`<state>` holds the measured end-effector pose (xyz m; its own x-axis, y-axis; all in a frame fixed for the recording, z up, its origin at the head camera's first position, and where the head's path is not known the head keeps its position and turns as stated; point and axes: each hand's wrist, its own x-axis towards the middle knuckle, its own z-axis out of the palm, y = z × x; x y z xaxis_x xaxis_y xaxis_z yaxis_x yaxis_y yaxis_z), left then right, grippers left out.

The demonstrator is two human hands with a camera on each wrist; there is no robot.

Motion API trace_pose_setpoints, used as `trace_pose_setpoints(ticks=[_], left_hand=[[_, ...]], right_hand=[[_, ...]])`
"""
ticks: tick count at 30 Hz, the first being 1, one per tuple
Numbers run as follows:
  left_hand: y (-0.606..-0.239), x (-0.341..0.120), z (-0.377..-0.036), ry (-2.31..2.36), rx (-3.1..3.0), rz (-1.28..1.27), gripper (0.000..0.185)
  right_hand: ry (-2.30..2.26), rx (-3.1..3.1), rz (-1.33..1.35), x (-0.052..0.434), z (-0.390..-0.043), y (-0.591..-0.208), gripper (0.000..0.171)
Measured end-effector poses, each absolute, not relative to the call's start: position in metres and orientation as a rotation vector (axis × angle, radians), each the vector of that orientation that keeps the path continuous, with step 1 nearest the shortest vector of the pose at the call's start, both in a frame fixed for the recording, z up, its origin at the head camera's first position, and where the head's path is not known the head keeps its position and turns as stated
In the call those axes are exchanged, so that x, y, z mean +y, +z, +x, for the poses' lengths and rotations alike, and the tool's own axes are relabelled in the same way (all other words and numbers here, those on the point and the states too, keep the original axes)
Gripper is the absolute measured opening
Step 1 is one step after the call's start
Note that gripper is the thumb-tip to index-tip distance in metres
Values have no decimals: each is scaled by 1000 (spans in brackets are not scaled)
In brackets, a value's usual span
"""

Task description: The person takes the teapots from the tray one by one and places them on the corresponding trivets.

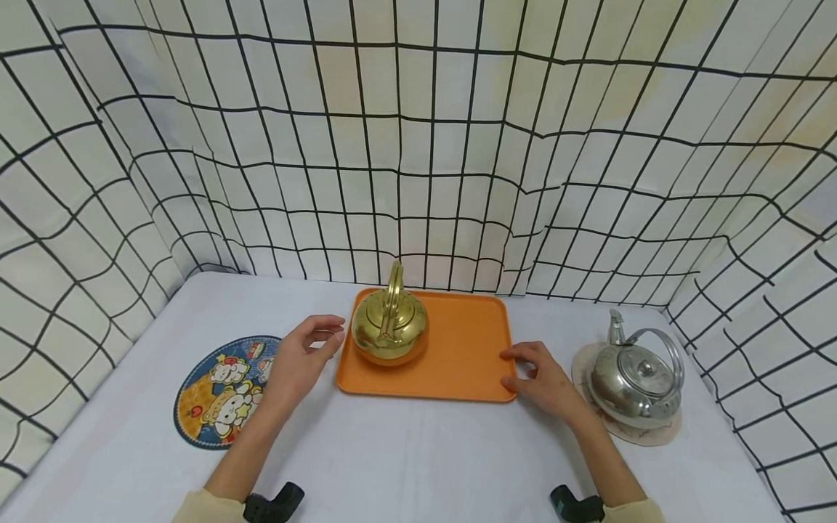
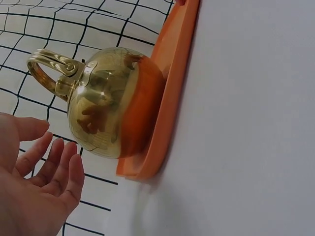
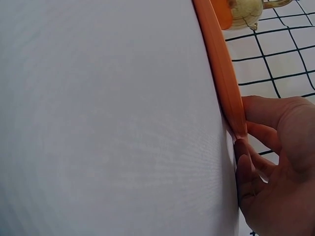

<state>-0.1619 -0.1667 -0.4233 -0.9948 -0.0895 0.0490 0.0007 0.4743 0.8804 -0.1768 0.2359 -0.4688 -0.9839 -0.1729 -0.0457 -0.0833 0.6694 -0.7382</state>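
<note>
On the orange tray, brass kettle beside released left grip, right grip grasping tray corner

Gold kettle on orange tray; silver kettle right; cartoon-printed blue mat left; white tabletop; black-gridded white backdrop.

I see a brass-gold kettle standing upright on the left part of an orange tray — round polished body, lid on, its arched handle raised. The tray is a flat rectangle with rounded corners and a low rim, lying level on the white surface near the middle. My left hand hovers just left of the kettle, fingers relaxed, not touching it. My right hand pinches the tray's near right corner — thumb on the rim.
</note>
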Motion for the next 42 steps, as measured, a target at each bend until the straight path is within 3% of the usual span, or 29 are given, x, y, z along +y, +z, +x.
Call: trace_pose_setpoints(ticks=[24, 42], left_hand=[[-409, -146, -170, -1905, -2382, -258, 41], [-401, -134, -171, -2036, -2301, -375, 42]], right_hand=[[-1205, 2749, -200, 237, -177, -470, 36], [-1179, 2764, -219, 235, -176, -469, 36]])
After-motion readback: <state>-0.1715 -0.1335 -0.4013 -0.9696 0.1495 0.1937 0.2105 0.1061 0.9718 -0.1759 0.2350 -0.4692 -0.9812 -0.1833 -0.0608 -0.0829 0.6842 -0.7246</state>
